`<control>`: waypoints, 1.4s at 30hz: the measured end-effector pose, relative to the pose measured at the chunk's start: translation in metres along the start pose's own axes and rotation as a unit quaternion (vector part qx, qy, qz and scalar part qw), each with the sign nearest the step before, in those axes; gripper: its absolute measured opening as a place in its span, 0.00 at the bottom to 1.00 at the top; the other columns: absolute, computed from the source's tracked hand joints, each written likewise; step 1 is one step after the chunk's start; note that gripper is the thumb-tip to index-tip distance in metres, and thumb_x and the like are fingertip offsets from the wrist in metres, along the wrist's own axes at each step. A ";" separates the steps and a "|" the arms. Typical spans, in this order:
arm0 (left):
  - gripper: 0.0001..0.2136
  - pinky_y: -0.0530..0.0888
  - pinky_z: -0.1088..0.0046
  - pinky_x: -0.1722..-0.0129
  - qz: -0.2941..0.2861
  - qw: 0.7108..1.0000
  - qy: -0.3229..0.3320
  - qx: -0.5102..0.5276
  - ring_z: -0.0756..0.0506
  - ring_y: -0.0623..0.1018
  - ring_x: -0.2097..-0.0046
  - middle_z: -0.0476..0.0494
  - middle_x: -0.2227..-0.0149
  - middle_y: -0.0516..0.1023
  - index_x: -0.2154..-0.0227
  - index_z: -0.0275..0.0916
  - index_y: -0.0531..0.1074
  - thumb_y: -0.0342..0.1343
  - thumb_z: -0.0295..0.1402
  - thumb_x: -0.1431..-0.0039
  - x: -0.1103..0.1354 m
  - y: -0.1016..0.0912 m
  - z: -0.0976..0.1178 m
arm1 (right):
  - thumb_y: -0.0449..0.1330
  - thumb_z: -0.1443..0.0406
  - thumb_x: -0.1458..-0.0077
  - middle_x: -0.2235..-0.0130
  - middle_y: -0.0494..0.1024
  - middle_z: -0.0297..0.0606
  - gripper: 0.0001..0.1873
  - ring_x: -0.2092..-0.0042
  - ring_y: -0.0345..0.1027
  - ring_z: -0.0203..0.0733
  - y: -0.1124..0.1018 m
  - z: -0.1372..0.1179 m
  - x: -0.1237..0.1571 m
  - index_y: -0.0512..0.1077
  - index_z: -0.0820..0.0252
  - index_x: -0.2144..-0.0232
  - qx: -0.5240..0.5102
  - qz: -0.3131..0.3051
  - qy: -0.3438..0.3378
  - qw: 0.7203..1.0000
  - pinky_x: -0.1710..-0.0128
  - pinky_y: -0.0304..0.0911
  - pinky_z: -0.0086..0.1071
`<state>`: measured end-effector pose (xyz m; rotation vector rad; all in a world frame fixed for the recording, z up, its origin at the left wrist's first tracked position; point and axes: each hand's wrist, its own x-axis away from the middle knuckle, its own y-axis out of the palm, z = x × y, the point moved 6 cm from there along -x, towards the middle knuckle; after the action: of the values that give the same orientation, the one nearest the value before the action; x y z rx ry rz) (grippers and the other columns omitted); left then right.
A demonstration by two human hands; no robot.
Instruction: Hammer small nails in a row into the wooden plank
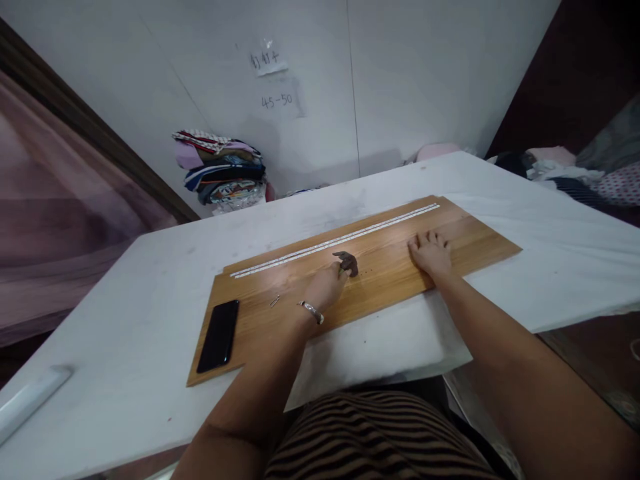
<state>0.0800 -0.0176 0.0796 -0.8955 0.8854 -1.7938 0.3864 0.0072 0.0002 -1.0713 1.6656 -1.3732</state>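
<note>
A long wooden board lies across the white table. My left hand is closed around a small dark tool whose head rests on the board; a bracelet is on that wrist. My right hand lies flat on the board with fingers spread, pressing it down. A thin white strip runs along the board's far edge. A small metal nail or clip lies on the board left of my left hand.
A black phone lies on the board's left end. Folded fabrics are stacked against the white wall. A white bar sits at the table's near left. More cloth lies at the right.
</note>
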 end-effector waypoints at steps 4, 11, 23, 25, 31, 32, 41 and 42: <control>0.16 0.72 0.64 0.52 -0.016 0.999 -0.024 -0.026 0.36 0.81 0.49 0.30 0.51 0.83 0.50 0.37 0.75 0.47 0.40 0.30 0.002 -0.002 0.001 | 0.38 0.52 0.30 0.31 0.62 0.58 0.33 0.31 0.53 0.60 -0.002 -0.002 0.001 0.69 0.63 0.38 -0.004 -0.002 -0.002 1.000 0.34 0.46 0.58; 0.18 0.72 0.65 0.53 -0.021 0.999 -0.018 -0.039 0.36 0.81 0.50 0.32 0.51 0.83 0.49 0.37 0.74 0.45 0.40 0.29 -0.001 0.001 0.001 | 0.39 0.53 0.30 0.30 0.62 0.58 0.32 0.30 0.51 0.61 -0.003 -0.003 0.003 0.69 0.63 0.38 -0.012 0.007 -0.002 1.000 0.34 0.45 0.59; 0.16 0.72 0.67 0.55 -0.014 0.999 -0.030 -0.028 0.38 0.82 0.52 0.34 0.54 0.84 0.54 0.37 0.75 0.46 0.40 0.30 -0.003 -0.004 0.000 | 0.39 0.52 0.30 0.31 0.63 0.57 0.32 0.31 0.52 0.61 -0.002 -0.004 0.003 0.69 0.64 0.38 -0.016 0.013 -0.002 1.000 0.35 0.47 0.58; 0.16 0.72 0.66 0.56 -0.021 0.998 -0.033 -0.040 0.38 0.82 0.52 0.34 0.54 0.84 0.55 0.38 0.75 0.46 0.41 0.30 -0.002 -0.003 -0.001 | 0.39 0.52 0.30 0.31 0.63 0.57 0.32 0.31 0.53 0.61 -0.003 -0.005 0.003 0.69 0.64 0.38 -0.016 0.015 -0.002 1.000 0.35 0.47 0.58; 0.17 0.71 0.67 0.55 -0.014 0.999 -0.034 -0.036 0.39 0.82 0.52 0.35 0.54 0.84 0.54 0.38 0.75 0.45 0.41 0.29 0.001 -0.007 0.003 | 0.39 0.54 0.30 0.32 0.64 0.59 0.32 0.32 0.54 0.61 -0.003 -0.005 0.002 0.70 0.64 0.40 -0.022 0.014 -0.004 1.000 0.35 0.47 0.58; 0.18 0.71 0.68 0.55 -0.011 0.999 -0.036 -0.036 0.39 0.82 0.52 0.35 0.54 0.84 0.53 0.38 0.75 0.44 0.42 0.29 0.000 -0.009 0.003 | 0.39 0.54 0.30 0.32 0.64 0.58 0.31 0.33 0.54 0.61 -0.003 -0.005 0.002 0.71 0.64 0.40 -0.023 0.016 -0.004 1.000 0.35 0.47 0.58; 0.16 0.71 0.67 0.54 -0.019 0.999 -0.032 -0.024 0.39 0.82 0.52 0.35 0.55 0.84 0.55 0.38 0.76 0.47 0.40 0.30 -0.002 -0.004 0.000 | 0.40 0.52 0.30 0.31 0.63 0.58 0.32 0.32 0.52 0.61 -0.002 -0.005 0.001 0.70 0.64 0.39 -0.028 0.012 -0.005 1.000 0.34 0.44 0.60; 0.16 0.71 0.68 0.54 -0.018 0.999 -0.034 -0.020 0.39 0.82 0.53 0.36 0.55 0.84 0.55 0.38 0.76 0.47 0.40 0.31 -0.001 -0.004 0.000 | 0.40 0.53 0.30 0.31 0.63 0.59 0.32 0.32 0.53 0.61 -0.002 -0.005 0.001 0.70 0.64 0.40 -0.028 0.012 -0.005 1.000 0.34 0.45 0.59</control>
<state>0.0790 -0.0150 0.0830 -0.9985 0.8680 -1.7718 0.3818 0.0075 0.0035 -1.0844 1.7138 -1.3109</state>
